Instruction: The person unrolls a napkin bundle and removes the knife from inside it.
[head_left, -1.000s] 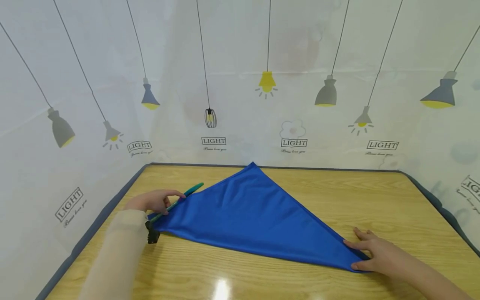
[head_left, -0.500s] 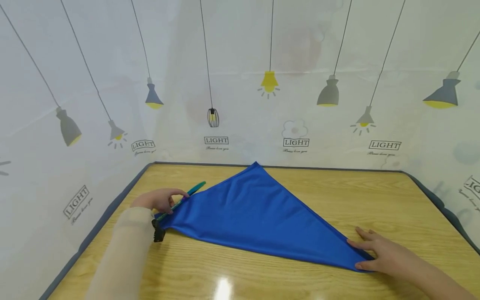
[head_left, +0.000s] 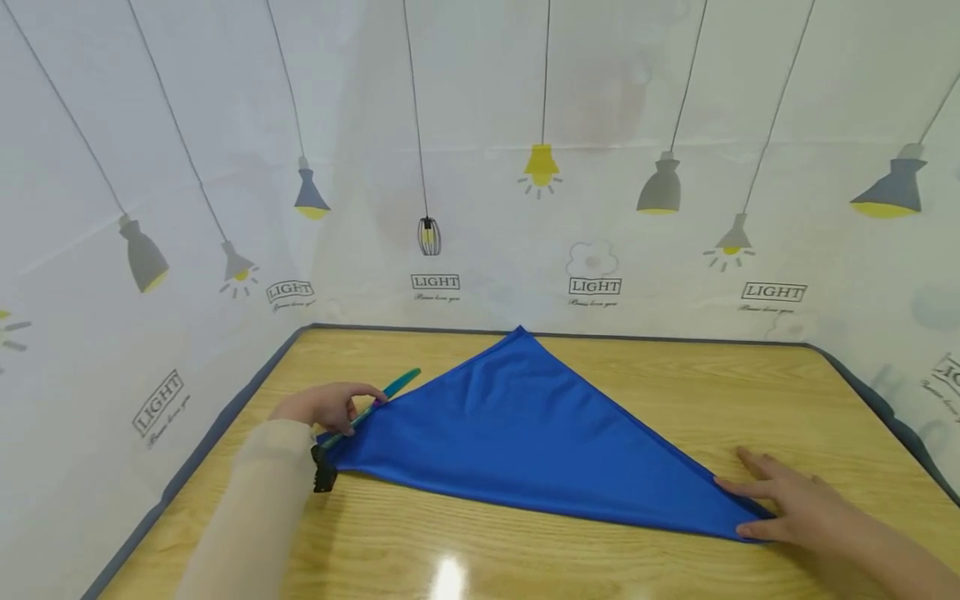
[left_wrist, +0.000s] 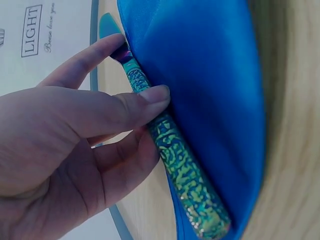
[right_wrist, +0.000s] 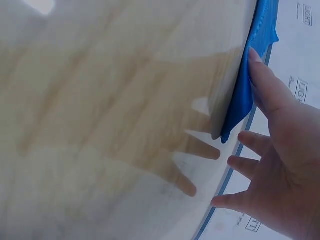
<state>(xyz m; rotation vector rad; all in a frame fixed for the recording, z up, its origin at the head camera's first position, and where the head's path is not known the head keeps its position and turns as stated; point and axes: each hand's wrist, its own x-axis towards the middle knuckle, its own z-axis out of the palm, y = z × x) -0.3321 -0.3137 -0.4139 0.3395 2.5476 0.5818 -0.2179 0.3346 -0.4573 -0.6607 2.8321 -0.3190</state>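
Note:
A blue cloth point(head_left: 517, 433), folded into a triangle, lies on the table with its point toward the back wall. My left hand point(head_left: 330, 406) is at the cloth's left corner and pinches a table knife point(head_left: 402, 382) between thumb and fingers. The knife has a teal blade and a patterned green-and-blue handle point(left_wrist: 180, 170), which lies along the cloth's slanted edge. My right hand point(head_left: 802, 508) rests at the cloth's right corner, thumb and forefinger touching it. In the right wrist view its thumb presses on the cloth point(right_wrist: 243, 92) while other fingers stretch out, spread apart.
The wooden table point(head_left: 637, 375) has a dark border along its back and sides. White walls point(head_left: 487, 100) printed with lamps stand around it. A small black device point(head_left: 323, 469) sits at my left wrist.
My right hand and the cloth's right corner have shifted slightly to the right. My left hand keeps its hold on the knife. The head view has turned a little left.

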